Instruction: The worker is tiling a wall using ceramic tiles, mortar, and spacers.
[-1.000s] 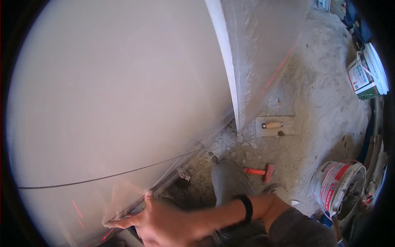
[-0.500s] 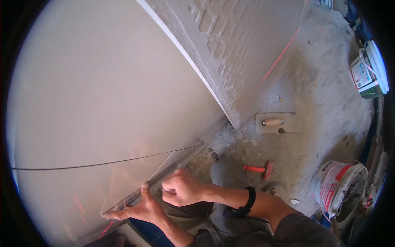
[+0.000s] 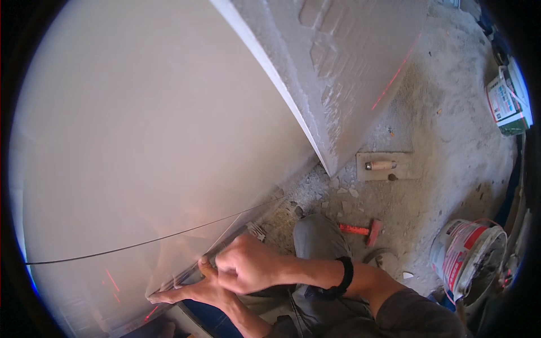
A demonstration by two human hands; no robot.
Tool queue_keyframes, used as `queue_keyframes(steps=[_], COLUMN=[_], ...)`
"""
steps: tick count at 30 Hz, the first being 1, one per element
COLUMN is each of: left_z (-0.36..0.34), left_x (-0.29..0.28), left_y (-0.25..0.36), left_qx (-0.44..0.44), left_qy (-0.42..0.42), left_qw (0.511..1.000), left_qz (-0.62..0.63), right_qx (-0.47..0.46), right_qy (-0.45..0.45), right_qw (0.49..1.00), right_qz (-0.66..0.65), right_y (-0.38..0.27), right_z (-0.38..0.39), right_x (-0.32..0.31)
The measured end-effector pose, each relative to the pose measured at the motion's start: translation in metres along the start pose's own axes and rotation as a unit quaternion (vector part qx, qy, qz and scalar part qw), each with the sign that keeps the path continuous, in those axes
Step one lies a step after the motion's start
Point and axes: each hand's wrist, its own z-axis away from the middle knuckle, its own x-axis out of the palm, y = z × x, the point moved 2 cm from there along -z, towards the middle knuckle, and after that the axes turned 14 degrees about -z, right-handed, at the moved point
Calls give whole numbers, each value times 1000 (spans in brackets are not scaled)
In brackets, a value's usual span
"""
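Observation:
A large smooth pale tile or panel (image 3: pixel 141 129) fills the left side, its surface faintly reflecting my hands. Along its lower edge lies my left hand (image 3: pixel 205 290), fingers stretched out flat and thumb spread upward. My right hand (image 3: pixel 248 263) is closed in a fist, with nothing visible in it. The fist overlaps the left hand beside its thumb; whether they press together I cannot tell. A thin dark line (image 3: pixel 163 239), like a cord, crosses the panel's lower part.
A second panel with ridged grey mortar (image 3: pixel 360 62) stands at the top. On the dusty floor are a notched-looking trowel (image 3: pixel 389 167) with wooden handle, a red hammer (image 3: pixel 363 230), rubble (image 3: pixel 344 194), a red-and-white bucket (image 3: pixel 465 253), and a white-and-green bucket (image 3: pixel 506 104).
My right fist has come down and now overlaps my left hand, which stays on the panel's edge. The dark line slants more steeply. The whole view has shifted slightly.

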Motion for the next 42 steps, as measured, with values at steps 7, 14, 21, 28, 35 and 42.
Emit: queue_keyframes(steps=[7, 14, 21, 28, 35, 42], left_z=[-3, -2, 1, -2, -1, -11], left_x=[-10, -9, 5, -5, 0, -3], left_y=[19, 31, -7, 7, -38, -127], left_qx=[7, -121, 47, 2, -236, -295], left_qy=[-11, -62, 23, 17, -35, -73], left_qw=[996, 968, 997, 999, 949, 931], left_qz=[87, 212, -49, 27, 206, 200], right_qx=[10, -10, 42, 159, 202, 201], right_qy=[-21, -25, 179, 248, 274, 278], right_qw=[1000, 1000, 982, 956, 938, 939], right_qz=[-19, 15, 50, -7, -61, 36], right_y=[-5, -8, 5, 25, 35, 39], right_z=[-25, -25, 11, 17, 17, 14], right_x=[1, 7, -35, -71, -54, -86])
